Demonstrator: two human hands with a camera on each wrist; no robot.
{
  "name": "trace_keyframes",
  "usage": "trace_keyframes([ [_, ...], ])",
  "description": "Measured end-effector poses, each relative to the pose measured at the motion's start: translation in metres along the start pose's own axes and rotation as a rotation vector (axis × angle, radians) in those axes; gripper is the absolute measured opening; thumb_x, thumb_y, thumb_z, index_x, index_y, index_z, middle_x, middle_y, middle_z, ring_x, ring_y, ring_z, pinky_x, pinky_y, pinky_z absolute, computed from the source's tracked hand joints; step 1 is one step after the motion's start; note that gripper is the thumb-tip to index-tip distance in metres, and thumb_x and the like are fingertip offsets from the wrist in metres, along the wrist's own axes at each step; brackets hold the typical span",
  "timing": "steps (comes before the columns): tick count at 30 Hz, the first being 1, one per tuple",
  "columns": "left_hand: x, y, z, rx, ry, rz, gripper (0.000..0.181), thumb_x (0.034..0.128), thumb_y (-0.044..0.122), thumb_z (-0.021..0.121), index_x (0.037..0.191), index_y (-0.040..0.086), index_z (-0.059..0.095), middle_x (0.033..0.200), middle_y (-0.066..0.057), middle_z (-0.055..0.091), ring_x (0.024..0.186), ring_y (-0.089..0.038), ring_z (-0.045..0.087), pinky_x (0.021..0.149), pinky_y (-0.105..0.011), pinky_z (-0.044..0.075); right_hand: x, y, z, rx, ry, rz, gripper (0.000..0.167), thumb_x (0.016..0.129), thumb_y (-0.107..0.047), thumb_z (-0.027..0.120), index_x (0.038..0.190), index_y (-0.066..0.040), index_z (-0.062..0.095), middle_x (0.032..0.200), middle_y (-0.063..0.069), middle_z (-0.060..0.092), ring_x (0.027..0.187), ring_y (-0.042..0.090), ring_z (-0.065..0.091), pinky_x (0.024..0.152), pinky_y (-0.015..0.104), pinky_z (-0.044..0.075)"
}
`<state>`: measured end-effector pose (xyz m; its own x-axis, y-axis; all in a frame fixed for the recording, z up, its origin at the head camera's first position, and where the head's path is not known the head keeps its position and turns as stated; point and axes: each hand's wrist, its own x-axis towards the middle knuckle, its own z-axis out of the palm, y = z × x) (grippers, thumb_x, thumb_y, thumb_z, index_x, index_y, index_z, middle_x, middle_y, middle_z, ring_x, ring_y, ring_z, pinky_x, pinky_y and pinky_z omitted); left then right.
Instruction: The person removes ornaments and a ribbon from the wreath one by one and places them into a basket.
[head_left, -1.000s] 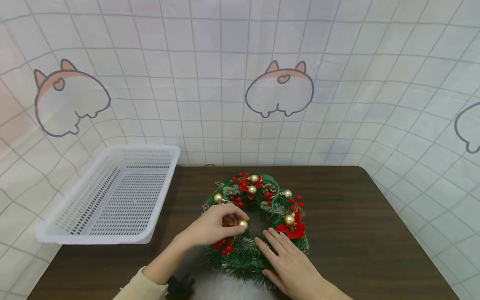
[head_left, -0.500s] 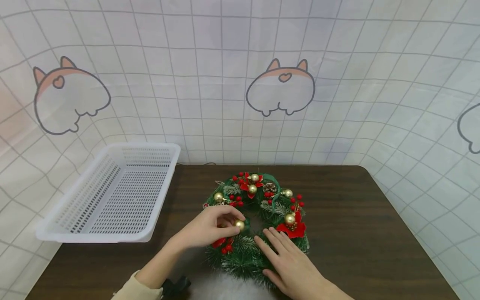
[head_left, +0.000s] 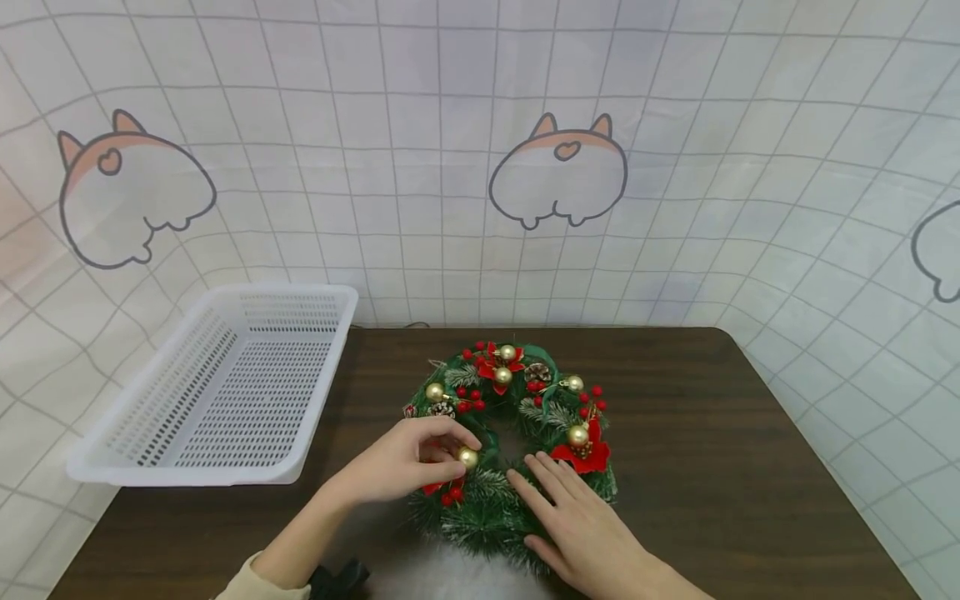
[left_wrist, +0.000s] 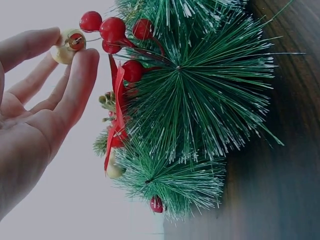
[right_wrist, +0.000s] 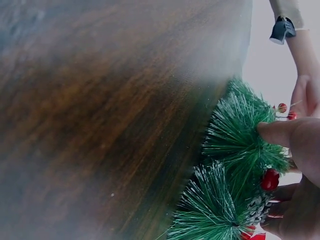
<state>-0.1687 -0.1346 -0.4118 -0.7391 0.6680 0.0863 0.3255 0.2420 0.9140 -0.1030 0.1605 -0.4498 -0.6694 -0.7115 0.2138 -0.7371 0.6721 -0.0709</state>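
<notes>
Through my head camera I have the wreath (head_left: 480, 518) lying flat on the dark counter (head_left: 712, 442), around the middle of its near half. My left hand (head_left: 401, 465) is over the wreath's left side, its thumb and fingers pinching a gold ball (head_left: 468, 457). The left wrist camera shows the ball's cap facing me, with red berries (left_wrist: 113, 31) just beside it; I cannot tell whether the ball is joined to the wreath. My right hand (head_left: 576, 523) rests on the near right part of the wreath, palm down, fingers straight and slightly spread, the thumb set apart on the green needles (right_wrist: 240, 132).

To the right of it is a red flower (head_left: 587, 454) with a gold centre ball. A pine cone (head_left: 537, 372) sits on the wreath's far side. Well apart on the left stands a white basket (head_left: 180, 476), and behind everything hangs a white gridded curtain (head_left: 420, 192).
</notes>
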Motion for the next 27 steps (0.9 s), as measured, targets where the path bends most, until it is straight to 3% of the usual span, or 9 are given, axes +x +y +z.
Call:
trace_keyframes([
  [6,-0.006,-0.002,0.0,-0.024,-0.014,0.046,0.027,0.0983,0.011,0.072,0.124,0.004,0.068,0.119,-0.007,0.069,0.102,-0.021,0.068,0.087,-0.035,0.058,0.0,0.0,0.0,0.01,-0.015,0.007,0.073,0.096,-0.038,0.074,0.155,-0.008,0.045,0.155,0.021,0.044,0.144,0.036,0.041,0.112,0.052,0.04],
  [9,-0.008,-0.003,0.001,-0.031,-0.01,0.038,0.028,0.0983,0.012,0.072,0.124,0.003,0.068,0.124,-0.01,0.068,0.103,-0.02,0.068,0.088,-0.035,0.058,0.0,0.0,0.0,0.018,-0.025,0.014,0.073,0.096,-0.039,0.074,0.155,-0.009,0.044,0.156,0.021,0.043,0.144,0.036,0.04,0.112,0.052,0.039],
  [14,-0.012,-0.002,0.003,-0.041,-0.005,0.017,0.028,0.0974,0.015,0.074,0.123,0.006,0.069,0.127,-0.005,0.066,0.101,-0.02,0.068,0.087,-0.035,0.058,0.0,0.0,0.001,0.021,-0.016,0.009,0.073,0.096,-0.038,0.074,0.155,-0.008,0.045,0.155,0.021,0.044,0.144,0.037,0.041,0.112,0.052,0.04],
  [27,-0.01,0.005,0.009,-0.051,-0.013,0.048,0.028,0.0971,0.016,0.074,0.123,0.006,0.068,0.125,-0.002,0.065,0.1,-0.021,0.069,0.087,-0.036,0.058,-0.001,0.0,0.001,0.018,-0.017,0.018,0.074,0.095,-0.039,0.075,0.156,-0.009,0.043,0.156,0.02,0.043,0.144,0.036,0.04,0.112,0.053,0.039],
])
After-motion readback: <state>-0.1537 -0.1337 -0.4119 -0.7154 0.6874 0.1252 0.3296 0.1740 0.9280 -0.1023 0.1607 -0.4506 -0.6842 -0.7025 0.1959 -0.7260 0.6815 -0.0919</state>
